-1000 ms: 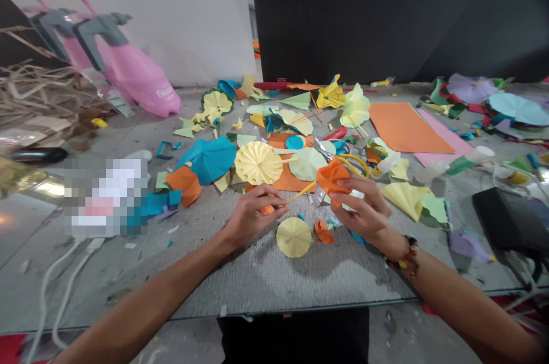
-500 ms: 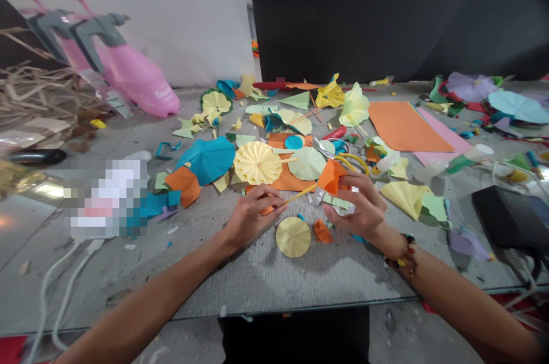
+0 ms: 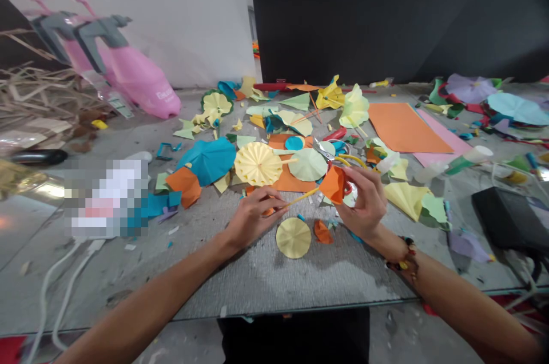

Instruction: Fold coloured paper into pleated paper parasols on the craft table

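Note:
My left hand (image 3: 253,216) is closed in a pinch on the near end of a thin yellow stick (image 3: 302,197). The stick's far end runs into a folded orange paper piece (image 3: 333,184). My right hand (image 3: 363,202) has its fingers wrapped round that orange piece, holding it just above the grey table (image 3: 266,272). A small round pale-yellow pleated paper (image 3: 293,237) lies flat below my hands, with an orange scrap (image 3: 321,232) next to it.
Paper umbrellas and scraps cover the table: a teal one (image 3: 210,159), a yellow pleated disc (image 3: 258,163), a pale green disc (image 3: 307,164). Orange and pink sheets (image 3: 403,126) lie far right. A pink spray bottle (image 3: 137,80) lies far left; a black box (image 3: 510,221) sits right.
My right hand turned the orange paper piece upright and lifted it slightly, fingers now curled behind it. My left hand kept its pinch on the stick and barely moved.

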Demonstrator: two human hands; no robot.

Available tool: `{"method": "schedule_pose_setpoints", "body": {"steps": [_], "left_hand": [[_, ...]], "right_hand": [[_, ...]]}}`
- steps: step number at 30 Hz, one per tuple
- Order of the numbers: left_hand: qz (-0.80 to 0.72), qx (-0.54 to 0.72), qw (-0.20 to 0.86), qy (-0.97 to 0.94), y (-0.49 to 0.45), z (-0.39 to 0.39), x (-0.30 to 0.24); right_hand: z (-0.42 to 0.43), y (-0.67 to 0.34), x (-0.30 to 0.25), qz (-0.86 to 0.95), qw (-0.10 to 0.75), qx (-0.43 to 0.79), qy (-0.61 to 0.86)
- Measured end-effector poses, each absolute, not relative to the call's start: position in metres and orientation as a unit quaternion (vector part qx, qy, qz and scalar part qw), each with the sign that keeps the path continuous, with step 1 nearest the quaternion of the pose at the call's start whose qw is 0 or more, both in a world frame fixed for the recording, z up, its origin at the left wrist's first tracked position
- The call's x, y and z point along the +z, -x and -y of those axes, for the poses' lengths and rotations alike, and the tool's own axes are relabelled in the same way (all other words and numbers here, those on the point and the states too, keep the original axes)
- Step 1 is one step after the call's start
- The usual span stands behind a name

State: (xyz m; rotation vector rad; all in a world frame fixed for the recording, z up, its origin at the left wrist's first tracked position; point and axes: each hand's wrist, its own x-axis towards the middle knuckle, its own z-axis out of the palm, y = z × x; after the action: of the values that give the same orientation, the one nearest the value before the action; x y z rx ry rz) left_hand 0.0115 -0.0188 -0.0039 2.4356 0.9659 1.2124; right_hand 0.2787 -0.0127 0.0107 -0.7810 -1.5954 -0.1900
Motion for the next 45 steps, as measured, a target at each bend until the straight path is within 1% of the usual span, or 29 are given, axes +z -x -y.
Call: {"method": "schedule_pose_setpoints", "body": {"steps": [9,18,24,30,36,42,45], "left_hand": [[-0.335,0.413,0.129,-0.837,-0.012,0.018,-0.005],[-0.338,0.417,0.134,-0.833,-0.01,0.017,-0.006],[-0.344,0.422,0.113,-0.831,-0.009,0.016,-0.005],[-0.344,0.421,0.109,-0.832,-0.009,0.016,-0.004],[-0.345,0.418,0.107,-0.834,-0.009,0.017,-0.004],[-0.353,0.414,0.085,-0.835,-0.008,0.017,-0.003],[-0.352,0.406,0.058,-0.841,-0.006,0.018,-0.002]], "right_hand": [[0.016,-0.279,0.03,0.706,0.602,-0.138,0.345],[0.017,-0.281,0.032,0.732,0.587,-0.139,0.316],[0.014,-0.282,0.025,0.761,0.575,-0.075,0.293],[0.014,-0.278,0.019,0.731,0.565,-0.057,0.378],[0.015,-0.279,0.018,0.733,0.54,0.055,0.409],[0.013,-0.279,0.011,0.685,0.564,0.15,0.437],[0.012,-0.277,0.011,0.662,0.573,0.19,0.444]]}}
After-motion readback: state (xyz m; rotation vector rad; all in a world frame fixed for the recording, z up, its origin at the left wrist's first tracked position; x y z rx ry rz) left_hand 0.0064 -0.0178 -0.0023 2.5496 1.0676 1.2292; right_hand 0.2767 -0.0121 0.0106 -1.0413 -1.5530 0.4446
